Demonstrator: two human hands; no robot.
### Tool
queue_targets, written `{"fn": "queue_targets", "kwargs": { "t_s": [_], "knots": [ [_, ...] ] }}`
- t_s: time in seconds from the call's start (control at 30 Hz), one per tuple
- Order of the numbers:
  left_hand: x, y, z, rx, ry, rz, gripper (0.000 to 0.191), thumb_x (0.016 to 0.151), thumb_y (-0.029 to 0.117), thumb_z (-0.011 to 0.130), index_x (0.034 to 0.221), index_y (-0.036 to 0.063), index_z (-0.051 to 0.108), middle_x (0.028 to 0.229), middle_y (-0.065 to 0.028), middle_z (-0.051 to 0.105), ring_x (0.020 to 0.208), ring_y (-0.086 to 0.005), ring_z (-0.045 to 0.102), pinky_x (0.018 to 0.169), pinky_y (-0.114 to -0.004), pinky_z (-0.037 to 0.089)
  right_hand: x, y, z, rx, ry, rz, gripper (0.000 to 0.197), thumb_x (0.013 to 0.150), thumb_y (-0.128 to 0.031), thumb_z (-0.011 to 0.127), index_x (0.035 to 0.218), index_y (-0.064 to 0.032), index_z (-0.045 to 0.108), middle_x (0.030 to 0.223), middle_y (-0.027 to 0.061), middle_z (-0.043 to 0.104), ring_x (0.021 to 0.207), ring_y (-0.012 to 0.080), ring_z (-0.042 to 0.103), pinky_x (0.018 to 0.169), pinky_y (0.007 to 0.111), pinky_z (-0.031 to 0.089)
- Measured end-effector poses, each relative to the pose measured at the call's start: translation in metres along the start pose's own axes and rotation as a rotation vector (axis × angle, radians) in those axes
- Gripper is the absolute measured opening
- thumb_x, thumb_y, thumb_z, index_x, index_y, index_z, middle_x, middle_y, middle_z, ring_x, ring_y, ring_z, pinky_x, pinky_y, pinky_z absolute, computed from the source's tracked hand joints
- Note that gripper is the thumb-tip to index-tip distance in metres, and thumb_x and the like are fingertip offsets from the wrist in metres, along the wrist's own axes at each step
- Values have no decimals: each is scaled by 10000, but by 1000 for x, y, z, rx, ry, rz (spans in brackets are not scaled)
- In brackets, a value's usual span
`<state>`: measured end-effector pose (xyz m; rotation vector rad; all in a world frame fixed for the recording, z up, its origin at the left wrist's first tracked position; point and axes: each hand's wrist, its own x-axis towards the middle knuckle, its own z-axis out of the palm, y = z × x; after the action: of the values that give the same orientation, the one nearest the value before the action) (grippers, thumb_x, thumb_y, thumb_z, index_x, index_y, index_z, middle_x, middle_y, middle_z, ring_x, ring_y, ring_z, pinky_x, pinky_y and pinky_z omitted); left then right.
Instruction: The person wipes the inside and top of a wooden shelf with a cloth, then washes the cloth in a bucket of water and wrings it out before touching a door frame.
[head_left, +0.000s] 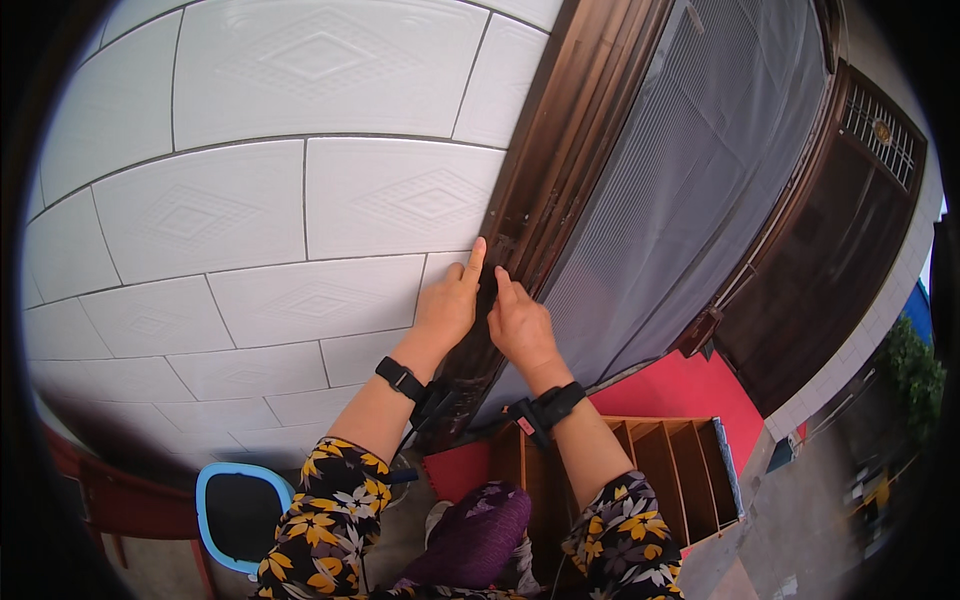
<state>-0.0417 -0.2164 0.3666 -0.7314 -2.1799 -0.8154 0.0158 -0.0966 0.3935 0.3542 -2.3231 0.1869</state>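
Note:
My left hand (448, 300) has its index finger stretched out, with the tip at the line where the white wall tiles (390, 199) meet the dark brown wooden frame (517, 217). The other fingers of that hand are curled, and no object shows in it. Just to the right, my right hand (523, 322) points its index finger at the frame's worn surface. Its lower fingers are bent and their undersides are hidden; nothing shows in its grasp. Black straps with small devices circle both wrists. Right of the frame hangs a translucent ribbed curtain (645, 202).
Below my right arm lies a wooden shelf unit (667, 480) with several compartments, by a red mat (682, 390). A blue-rimmed stool or basin (201, 510) and dark red wooden furniture (142, 510) stand at lower left. A brown door (817, 270) is farther right.

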Motion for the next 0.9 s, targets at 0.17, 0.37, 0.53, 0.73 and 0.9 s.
{"fn": "queue_targets", "kwargs": {
  "t_s": [0.17,0.37,0.53,0.73,0.9],
  "knots": [
    [-1,2,-1,17,-36,-11,668,803,131,514,1364,155,152,867,-130,521,658,-336,544,561,-426,451,19,2,-18,-16,114,10,532,702,-100,533,1211,-10,408,772,134,567,603,291,579,541,378,478],
    [-1,1,2,6,-18,2,638,808,136,503,1358,177,182,842,-125,519,636,-325,543,538,-421,449,-16,8,3,-150,-129,8,571,695,-117,538,1249,-101,399,737,107,572,597,275,584,531,384,475],
    [0,0,6,10,29,22,644,811,143,505,1360,158,169,847,-118,513,648,-323,545,534,-422,451,-19,31,-4,-36,15,153,662,705,-110,536,1317,-153,287,776,119,570,610,286,578,542,397,484],
    [0,3,4,74,-38,14,687,805,121,516,1365,112,119,886,-120,529,654,-318,554,555,-398,460,-95,18,51,33,-303,291,670,717,-87,518,1328,-128,246,805,159,598,641,329,587,556,424,479],
    [-1,2,5,74,-18,36,682,804,124,511,1365,113,123,855,-124,510,643,-316,547,533,-405,455,-65,17,43,166,-26,197,606,734,-108,519,1290,-50,283,777,156,593,620,318,584,546,405,478]
  ]
}}
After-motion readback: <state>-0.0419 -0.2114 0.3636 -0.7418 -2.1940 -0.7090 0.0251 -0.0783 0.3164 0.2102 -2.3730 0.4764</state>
